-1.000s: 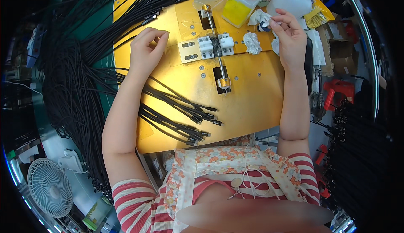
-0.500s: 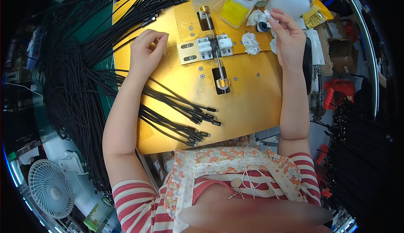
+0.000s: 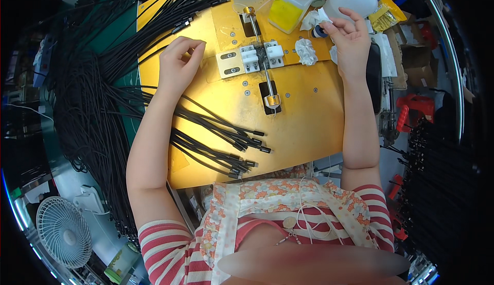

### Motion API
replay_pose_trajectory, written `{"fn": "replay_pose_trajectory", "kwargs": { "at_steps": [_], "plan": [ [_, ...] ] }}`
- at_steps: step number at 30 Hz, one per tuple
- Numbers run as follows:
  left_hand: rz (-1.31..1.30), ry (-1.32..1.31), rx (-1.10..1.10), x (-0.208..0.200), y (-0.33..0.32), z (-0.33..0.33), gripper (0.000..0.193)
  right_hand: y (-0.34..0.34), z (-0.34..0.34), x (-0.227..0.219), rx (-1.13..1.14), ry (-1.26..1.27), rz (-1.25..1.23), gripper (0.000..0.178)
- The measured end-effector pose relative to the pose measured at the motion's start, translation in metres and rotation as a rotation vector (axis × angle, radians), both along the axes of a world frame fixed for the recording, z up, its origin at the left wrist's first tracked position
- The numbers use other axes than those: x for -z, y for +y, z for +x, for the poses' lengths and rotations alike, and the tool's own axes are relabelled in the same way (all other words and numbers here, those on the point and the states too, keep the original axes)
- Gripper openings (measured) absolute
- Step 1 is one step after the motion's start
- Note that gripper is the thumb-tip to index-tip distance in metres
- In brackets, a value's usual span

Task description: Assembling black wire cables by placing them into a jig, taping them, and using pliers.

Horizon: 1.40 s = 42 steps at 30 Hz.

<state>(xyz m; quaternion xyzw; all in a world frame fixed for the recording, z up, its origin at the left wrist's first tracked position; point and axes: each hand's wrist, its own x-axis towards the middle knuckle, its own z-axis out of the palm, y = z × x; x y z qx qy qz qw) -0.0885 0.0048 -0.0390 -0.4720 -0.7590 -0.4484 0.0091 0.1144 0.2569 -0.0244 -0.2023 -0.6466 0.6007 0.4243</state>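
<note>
Head view: at one o'clock, the right hand pinches a white scrap, likely light, soft, easily torn; hold its edge. At eleven, the left hand curls; I can't tell if it's empty.

No words or numbers can be read here. The yellow packet just past the right hand has marks too small to make out.
</note>
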Motion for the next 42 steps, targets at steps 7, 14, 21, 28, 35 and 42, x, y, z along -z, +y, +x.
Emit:
{"fn": "replay_pose_trajectory", "kwargs": {
  "at_steps": [7,14,21,28,35,42],
  "plan": [
    [0.005,-0.007,0.000,-0.001,0.000,0.000,0.007,-0.001,0.003,-0.001,0.005,-0.080,0.010,0.017],
    [0.073,0.056,-0.070,-0.001,-0.002,-0.005,0.007,0.002,0.005,0.002,-0.119,-0.071,-0.009,0.017],
    [0.270,-0.030,-0.312,0.002,-0.010,-0.024,0.011,0.003,0.006,0.001,-0.062,0.004,-0.095,0.021],
    [0.281,-0.201,-0.294,0.004,-0.006,-0.019,0.014,0.012,0.006,0.006,0.023,-0.129,0.129,0.035],
    [0.239,-0.169,-0.287,0.003,-0.006,-0.016,0.014,0.002,-0.002,0.004,0.028,-0.102,0.008,0.028],
    [0.223,-0.172,-0.266,0.004,-0.005,-0.014,0.015,0.012,0.003,0.012,0.141,-0.313,0.426,0.026]
  ]
}}
